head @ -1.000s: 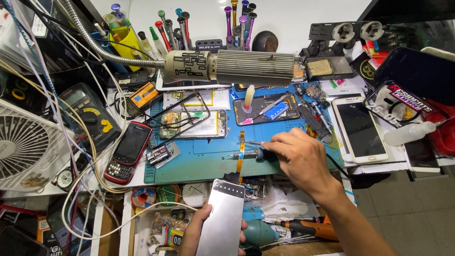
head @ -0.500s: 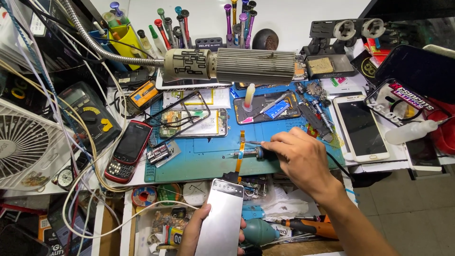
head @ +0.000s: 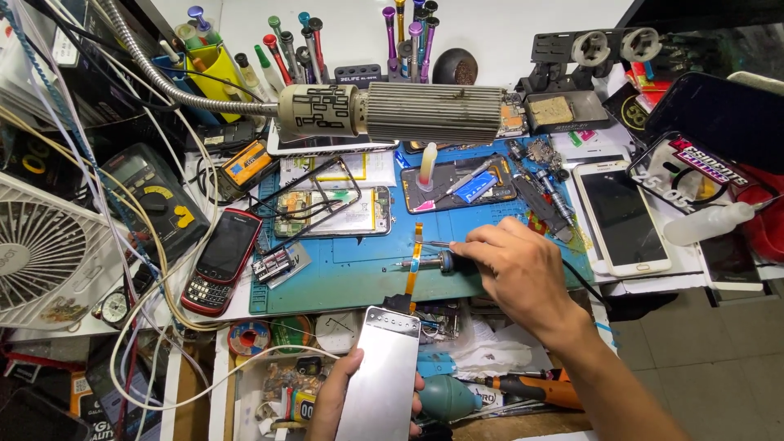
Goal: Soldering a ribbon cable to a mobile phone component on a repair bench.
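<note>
Currently, left hand (head: 339, 400) grips a silver display panel (head: 380, 376), fingers wrapped on both edges; long axis near vertical, top edge pointing away toward the blue mat (head: 343, 273). An orange flex cable (head: 414, 265) runs up from its top. Right hand (head: 518, 273) pinches a soldering iron (head: 425, 263), lying horizontal, tip pointing left, touching the flex.

single head view, looking steeply down from above near edge of desk (head: 343, 282), facing back wall. close range: both hands fill lower frame, desk clutter runs edge to edge.
</note>
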